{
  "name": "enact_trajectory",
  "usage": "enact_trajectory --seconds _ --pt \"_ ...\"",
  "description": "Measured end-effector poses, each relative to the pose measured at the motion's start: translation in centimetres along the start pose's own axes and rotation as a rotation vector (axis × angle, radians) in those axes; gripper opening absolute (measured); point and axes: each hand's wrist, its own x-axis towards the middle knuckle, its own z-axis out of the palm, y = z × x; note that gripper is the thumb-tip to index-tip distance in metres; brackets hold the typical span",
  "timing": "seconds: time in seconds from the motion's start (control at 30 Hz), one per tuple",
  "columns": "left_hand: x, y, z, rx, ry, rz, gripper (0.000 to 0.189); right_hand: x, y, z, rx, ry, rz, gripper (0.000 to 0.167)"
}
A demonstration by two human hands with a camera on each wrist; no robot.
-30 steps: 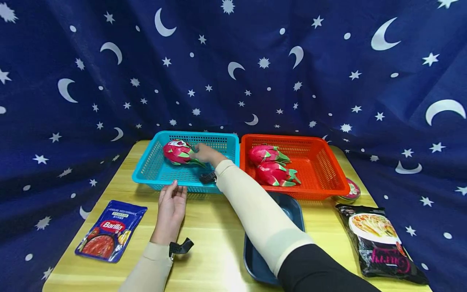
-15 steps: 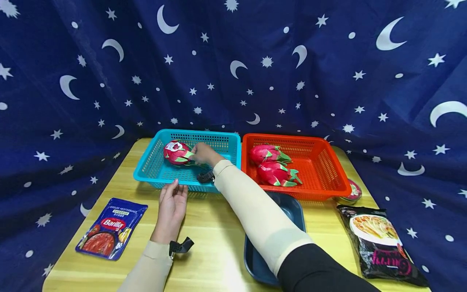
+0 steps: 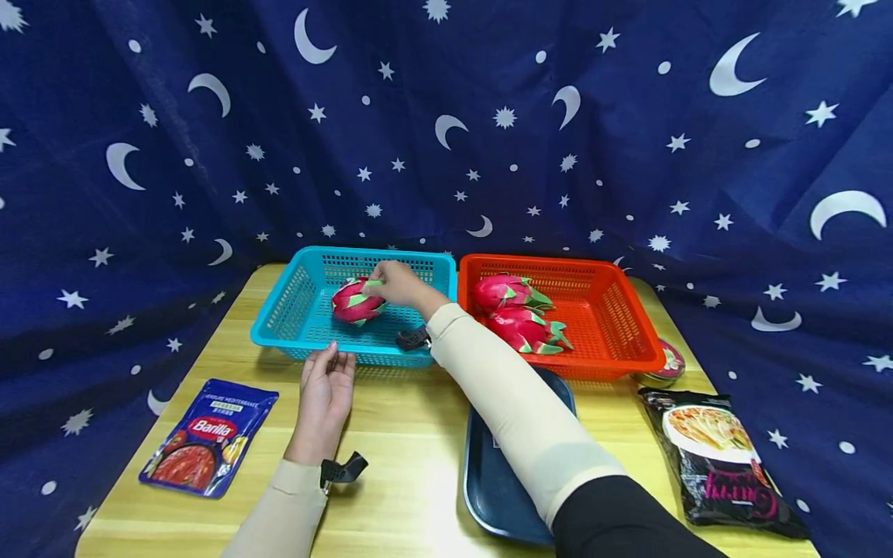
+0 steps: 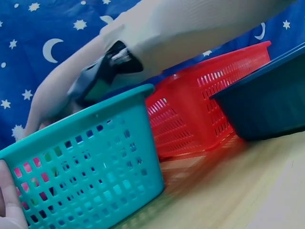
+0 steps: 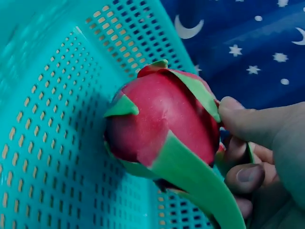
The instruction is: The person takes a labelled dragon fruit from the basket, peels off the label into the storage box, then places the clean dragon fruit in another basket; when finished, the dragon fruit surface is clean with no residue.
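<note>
A pink dragon fruit [image 3: 358, 302] with green scales is in the turquoise basket [image 3: 279, 329]. My right hand [image 3: 401, 283] pinches it at its leafy end between thumb and fingers. In the right wrist view the dragon fruit [image 5: 167, 114] is tilted, its long green leaf beside the right hand [image 5: 267, 152]; whether it touches the basket floor I cannot tell. My left hand [image 3: 328, 399] lies at the basket's front side, fingers fairly straight. In the left wrist view the left hand's fingers [image 4: 8, 195] touch the perforated wall of the turquoise basket [image 4: 95, 162].
A red basket [image 3: 628, 333] with two dragon fruits [image 3: 519, 329] stands at the right, beside the turquoise one. A dark blue tray [image 3: 488, 496] lies under my right forearm. Around them are a blue Barilla pouch [image 3: 209, 438], a black noodle packet [image 3: 722, 465] and a round tin [image 3: 666, 364].
The pinched dragon fruit has shifted right and turned, and its white label no longer shows. My right hand has moved slightly right and up with it. My left hand stays at the basket.
</note>
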Motion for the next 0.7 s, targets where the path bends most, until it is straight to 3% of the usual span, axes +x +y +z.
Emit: enact_trajectory --seconds 0.2,0.43,0.6,0.7 --pt "-0.1 0.1 0.0 -0.018 -0.001 -0.012 0.018 -2.6 0.1 -2.7 0.162 0.032 -0.062 0.026" --pt "-0.2 -0.2 0.0 -0.012 -0.007 -0.006 0.018 -7.5 -1.6 -5.1 0.396 0.024 -0.135 0.027" --pt "-0.4 -0.2 0.1 -0.006 -0.039 0.025 0.02 -11.6 -1.7 -4.9 0.565 -0.055 -0.246 0.02" --pt "-0.5 -0.1 0.0 0.024 -0.046 0.011 0.016 -14.1 -1.3 -4.0 0.619 -0.112 -0.282 0.016"
